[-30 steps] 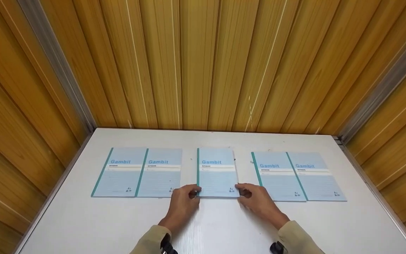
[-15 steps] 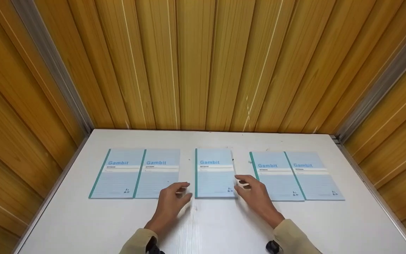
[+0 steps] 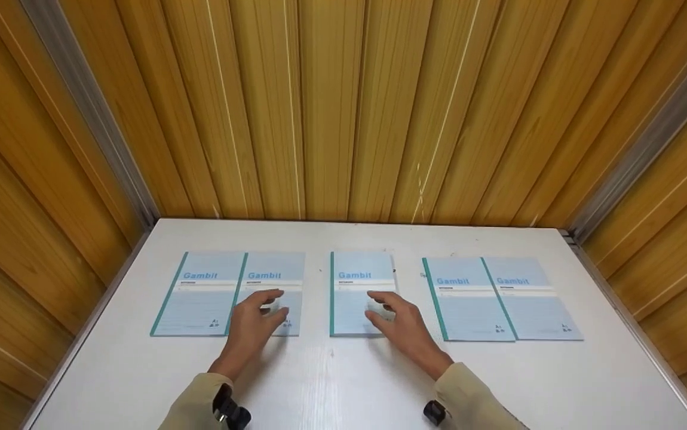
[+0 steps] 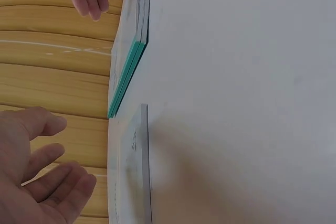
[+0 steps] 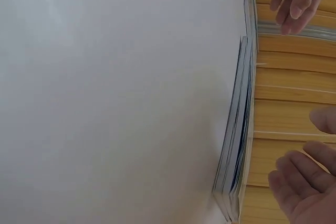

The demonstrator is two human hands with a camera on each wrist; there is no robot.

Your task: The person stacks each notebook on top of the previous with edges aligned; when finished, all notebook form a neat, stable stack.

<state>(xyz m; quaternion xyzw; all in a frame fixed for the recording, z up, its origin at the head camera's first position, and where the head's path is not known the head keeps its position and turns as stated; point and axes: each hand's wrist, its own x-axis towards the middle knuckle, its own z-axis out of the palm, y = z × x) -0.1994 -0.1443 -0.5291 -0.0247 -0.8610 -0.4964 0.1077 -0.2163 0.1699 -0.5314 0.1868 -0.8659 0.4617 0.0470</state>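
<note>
Light-blue "Gambit" notebooks with green spines lie on a white table. My left hand [image 3: 254, 319] hovers over the lower part of the second notebook [image 3: 275, 263] from the left, fingers loosely bent and apart from it. Over the lower right of the middle notebooks [image 3: 355, 263] is my right hand [image 3: 404, 322], holding nothing. Two green spines [image 4: 127, 77] show one on top of the other in the left wrist view, so the middle ones are stacked. In the right wrist view the page edges [image 5: 236, 124] of that stack show in layers.
At the far left lies another notebook [image 3: 200, 298]. Two more, a nearer one [image 3: 469, 310] and an outer one [image 3: 534, 298], lie on the right, side by side. Wood-patterned panels [image 3: 331, 119] wall the white table [image 3: 331, 388] at the back and sides.
My hands have let go of the middle stack's lower edges. Both have lifted and moved left, the left one over the second notebook, the right one over the stack. The notebooks stay put.
</note>
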